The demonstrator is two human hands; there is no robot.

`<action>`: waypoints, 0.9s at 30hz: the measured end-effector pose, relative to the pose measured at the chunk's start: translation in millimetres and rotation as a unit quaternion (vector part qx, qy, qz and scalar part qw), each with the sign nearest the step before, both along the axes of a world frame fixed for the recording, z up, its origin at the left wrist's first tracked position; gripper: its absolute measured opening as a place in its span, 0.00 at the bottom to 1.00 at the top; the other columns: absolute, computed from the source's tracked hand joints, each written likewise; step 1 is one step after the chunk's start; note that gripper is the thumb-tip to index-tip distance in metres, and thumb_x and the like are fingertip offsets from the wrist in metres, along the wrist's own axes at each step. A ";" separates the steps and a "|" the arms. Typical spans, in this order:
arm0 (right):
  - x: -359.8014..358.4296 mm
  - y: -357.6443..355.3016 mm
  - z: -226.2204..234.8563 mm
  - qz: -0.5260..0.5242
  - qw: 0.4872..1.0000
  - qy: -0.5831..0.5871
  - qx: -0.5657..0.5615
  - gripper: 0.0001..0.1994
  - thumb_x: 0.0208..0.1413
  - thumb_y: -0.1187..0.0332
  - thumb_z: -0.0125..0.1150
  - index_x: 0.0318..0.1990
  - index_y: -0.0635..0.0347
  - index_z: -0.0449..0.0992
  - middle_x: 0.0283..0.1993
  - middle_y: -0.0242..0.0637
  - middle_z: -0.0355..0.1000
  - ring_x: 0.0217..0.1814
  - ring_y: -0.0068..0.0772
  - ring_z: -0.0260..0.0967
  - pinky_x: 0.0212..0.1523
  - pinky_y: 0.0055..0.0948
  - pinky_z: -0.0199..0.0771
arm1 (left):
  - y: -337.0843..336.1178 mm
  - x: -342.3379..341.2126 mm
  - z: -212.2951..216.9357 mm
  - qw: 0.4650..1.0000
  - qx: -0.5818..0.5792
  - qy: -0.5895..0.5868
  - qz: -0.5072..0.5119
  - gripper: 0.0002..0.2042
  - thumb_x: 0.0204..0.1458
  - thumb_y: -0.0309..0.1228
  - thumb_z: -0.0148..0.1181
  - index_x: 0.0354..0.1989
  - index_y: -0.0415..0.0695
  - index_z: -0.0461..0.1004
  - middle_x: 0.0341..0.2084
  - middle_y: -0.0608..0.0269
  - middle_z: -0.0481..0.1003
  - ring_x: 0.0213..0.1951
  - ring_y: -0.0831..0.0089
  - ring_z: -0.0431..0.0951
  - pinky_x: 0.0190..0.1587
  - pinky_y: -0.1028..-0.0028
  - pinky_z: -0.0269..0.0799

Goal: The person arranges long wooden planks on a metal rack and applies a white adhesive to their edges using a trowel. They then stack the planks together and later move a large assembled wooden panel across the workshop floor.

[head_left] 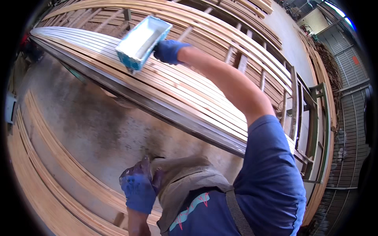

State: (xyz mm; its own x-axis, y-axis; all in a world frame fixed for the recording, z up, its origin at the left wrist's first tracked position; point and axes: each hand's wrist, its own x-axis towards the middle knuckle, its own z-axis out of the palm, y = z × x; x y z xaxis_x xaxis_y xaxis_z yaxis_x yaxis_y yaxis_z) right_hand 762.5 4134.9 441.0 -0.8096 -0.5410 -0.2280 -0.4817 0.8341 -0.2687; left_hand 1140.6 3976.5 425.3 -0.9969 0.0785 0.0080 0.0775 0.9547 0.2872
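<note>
My right hand (pixel 168 52), in a blue glove, reaches far forward over the boards and is closed on the near right side of a paint trough (pixel 142 38). The trough is rectangular, blue outside and coated white inside, and it is tilted. Its fingers are partly hidden behind the wrist. Under it lies a row of long narrow boards (pixel 197 96), white toward the far left end and bare wood toward the right. My left hand (pixel 139 183), in a stained blue glove, hangs low beside my grey-brown apron (pixel 189 173), its fingers apart and apparently holding nothing.
A dark metal rail (pixel 157 112) runs along the near edge of the boards. Behind them stand wooden racks (pixel 189 29) with more timber. Long planks (pixel 59 149) lie at the lower left above the concrete floor (pixel 114 129). A green metal frame (pixel 326 129) stands at the right.
</note>
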 end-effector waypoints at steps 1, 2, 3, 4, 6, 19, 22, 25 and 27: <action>21.1 2.2 3.9 0.043 0.998 0.045 -0.005 0.11 0.60 0.64 0.51 0.42 0.52 0.80 0.40 0.44 0.79 0.40 0.46 0.77 0.40 0.37 0.76 | 26.0 27.0 -21.8 0.999 0.010 0.005 0.036 0.22 0.51 0.43 0.62 0.47 0.38 0.77 0.34 0.48 0.80 0.32 0.52 0.80 0.37 0.59 0.74; 33.5 51.6 -18.6 0.033 0.996 0.080 0.007 0.12 0.60 0.63 0.51 0.41 0.56 0.80 0.39 0.48 0.78 0.41 0.48 0.77 0.41 0.39 0.76 | 28.6 48.7 -35.6 0.999 0.035 -0.012 -0.008 0.21 0.51 0.44 0.62 0.46 0.39 0.77 0.33 0.48 0.80 0.32 0.51 0.80 0.37 0.58 0.74; 77.8 64.5 3.9 -0.005 0.998 0.038 -0.055 0.12 0.60 0.64 0.50 0.42 0.57 0.80 0.40 0.50 0.78 0.42 0.50 0.77 0.43 0.41 0.76 | 42.8 72.8 -52.8 0.999 0.046 -0.017 0.010 0.21 0.51 0.44 0.62 0.44 0.39 0.78 0.31 0.47 0.80 0.33 0.50 0.80 0.37 0.57 0.74; 106.0 96.7 9.0 -0.010 0.999 0.021 -0.048 0.13 0.60 0.64 0.50 0.42 0.59 0.79 0.40 0.51 0.78 0.43 0.52 0.76 0.44 0.43 0.76 | 65.7 88.5 -65.9 0.997 0.044 -0.058 0.015 0.20 0.51 0.45 0.62 0.43 0.39 0.78 0.31 0.47 0.80 0.33 0.49 0.80 0.37 0.57 0.74; 151.0 179.8 1.9 -0.003 0.999 0.010 -0.047 0.13 0.60 0.64 0.51 0.44 0.60 0.78 0.41 0.53 0.77 0.44 0.54 0.76 0.46 0.45 0.76 | 109.7 117.9 -80.5 0.988 0.046 -0.146 0.012 0.20 0.51 0.46 0.62 0.40 0.38 0.79 0.29 0.46 0.80 0.34 0.48 0.80 0.37 0.57 0.75; 497.5 632.3 18.7 -0.089 0.996 -0.011 -0.022 0.12 0.48 0.76 0.57 0.41 0.57 0.78 0.33 0.49 0.76 0.35 0.56 0.74 0.36 0.46 0.76 | 218.7 208.1 -161.4 0.939 0.007 -0.343 0.031 0.26 0.54 0.52 0.55 0.49 0.42 0.77 0.40 0.45 0.80 0.44 0.48 0.80 0.49 0.56 0.73; 507.0 654.8 11.8 -0.094 0.995 -0.003 0.026 0.11 0.46 0.75 0.59 0.39 0.57 0.77 0.31 0.49 0.75 0.33 0.58 0.73 0.34 0.46 0.75 | 234.0 223.9 -198.1 0.951 -0.001 -0.307 -0.022 0.26 0.53 0.53 0.55 0.49 0.44 0.77 0.41 0.46 0.80 0.44 0.49 0.80 0.49 0.56 0.73; 469.9 623.9 0.6 -0.099 0.995 0.012 -0.030 0.05 0.49 0.73 0.57 0.34 0.58 0.76 0.26 0.53 0.72 0.30 0.61 0.71 0.31 0.47 0.74 | 271.1 216.0 -176.8 0.947 0.038 -0.314 -0.051 0.26 0.53 0.53 0.55 0.50 0.44 0.77 0.41 0.46 0.80 0.44 0.49 0.80 0.50 0.57 0.73; 435.6 582.5 10.7 -0.124 0.990 -0.033 0.058 0.04 0.51 0.73 0.56 0.32 0.59 0.77 0.30 0.53 0.75 0.33 0.59 0.73 0.36 0.48 0.76 | 289.9 209.0 -155.7 0.963 0.064 -0.254 -0.060 0.25 0.54 0.51 0.56 0.50 0.43 0.78 0.40 0.41 0.79 0.44 0.47 0.79 0.47 0.56 0.74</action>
